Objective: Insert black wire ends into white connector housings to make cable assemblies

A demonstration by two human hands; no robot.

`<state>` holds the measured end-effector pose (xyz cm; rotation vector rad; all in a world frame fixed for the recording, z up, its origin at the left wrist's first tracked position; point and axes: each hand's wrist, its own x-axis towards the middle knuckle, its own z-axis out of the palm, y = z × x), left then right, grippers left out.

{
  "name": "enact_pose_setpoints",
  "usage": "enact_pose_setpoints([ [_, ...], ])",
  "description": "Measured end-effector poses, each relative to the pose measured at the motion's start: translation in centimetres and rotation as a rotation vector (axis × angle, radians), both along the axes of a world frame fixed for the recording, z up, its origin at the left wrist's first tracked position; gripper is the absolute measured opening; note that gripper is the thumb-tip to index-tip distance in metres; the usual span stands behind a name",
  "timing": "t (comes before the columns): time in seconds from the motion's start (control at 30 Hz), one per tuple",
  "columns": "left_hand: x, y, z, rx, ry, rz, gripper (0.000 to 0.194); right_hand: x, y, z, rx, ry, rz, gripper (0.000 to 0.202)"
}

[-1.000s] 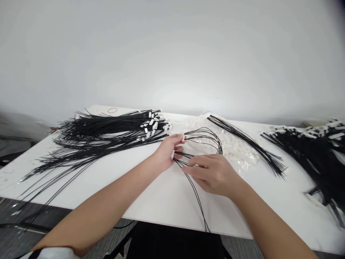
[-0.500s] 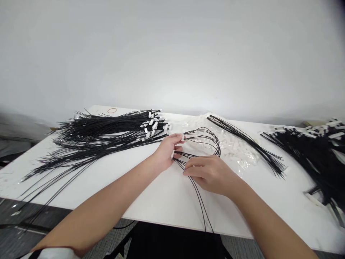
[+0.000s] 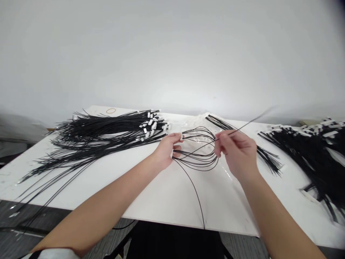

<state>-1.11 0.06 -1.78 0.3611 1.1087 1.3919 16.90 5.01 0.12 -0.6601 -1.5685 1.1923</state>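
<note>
Near the middle of the table, my left hand [image 3: 168, 149] grips white connectors [image 3: 181, 136], with black wires [image 3: 199, 166] looping out to the right between two of them. My right hand [image 3: 234, 149] pinches a single black wire [image 3: 249, 122] at the right side of the loop; its free end points up and to the right, slightly blurred. One more loose wire [image 3: 194, 189] curves down from my left hand to the table's front edge. The fingers of my left hand partly hide the connectors.
A large pile of black wires [image 3: 94, 129] with white connectors lies on the white table [image 3: 161, 194] at left. A clear bag [image 3: 199, 120] of white parts and a wire bundle [image 3: 269, 162] lie behind my right hand. More black cables [image 3: 318, 162] lie far right.
My right hand has moved up and to the right, carrying one wire's end. One loose wire now hangs toward the front edge where two hung before.
</note>
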Motion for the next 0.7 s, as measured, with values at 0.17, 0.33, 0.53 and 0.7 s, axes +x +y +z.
enact_pose_setpoints([
  [0.17,0.0,-0.2,0.2,0.002,0.026,-0.008,0.02,1.2,1.8,1.2,-0.262,0.451,-0.213,0.027],
  [0.33,0.2,-0.3,0.1,0.019,0.087,-0.024,0.02,2.7,1.8,2.1,-0.271,0.405,-0.046,0.024],
  [0.53,0.3,-0.2,-0.4,0.069,0.173,-0.054,0.02,0.7,-0.5,1.2,-0.219,-0.293,0.163,0.023],
  [0.7,0.5,-0.3,-0.2,0.099,0.197,-0.104,0.022,-0.9,-1.7,0.3,0.116,-0.633,-0.054,0.016],
])
